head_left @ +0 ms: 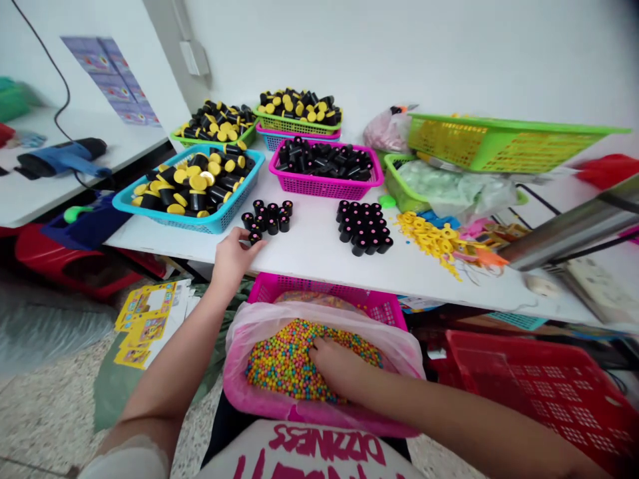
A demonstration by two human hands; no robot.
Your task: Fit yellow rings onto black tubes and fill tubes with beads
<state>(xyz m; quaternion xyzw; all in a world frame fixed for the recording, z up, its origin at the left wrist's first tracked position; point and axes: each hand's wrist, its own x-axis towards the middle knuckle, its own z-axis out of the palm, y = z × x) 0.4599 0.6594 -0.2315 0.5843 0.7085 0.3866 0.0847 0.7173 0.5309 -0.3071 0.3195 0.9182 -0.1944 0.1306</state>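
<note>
My left hand (233, 258) is closed at the table's front edge, thumb and fingers around a small black container (254, 237) with coloured bits at its open top. Just behind it stands a cluster of similar black containers (272, 211), several showing coloured bits on top. My right hand (330, 364) reaches into many small multicoloured balls (279, 359); its fingertips are sunk among them, so their grip is hidden. A clear plastic bag (399, 352) lines the pink tub (259, 400) holding the balls, in front of my body.
More black containers with pink dots (364, 226) stand grouped to the right. Behind are a blue basket (219, 219) of yellow-capped black containers and a magenta basket (324, 186) of black ones. Yellow plastic pieces (432, 236) lie at right. A red crate (539, 386) sits below.
</note>
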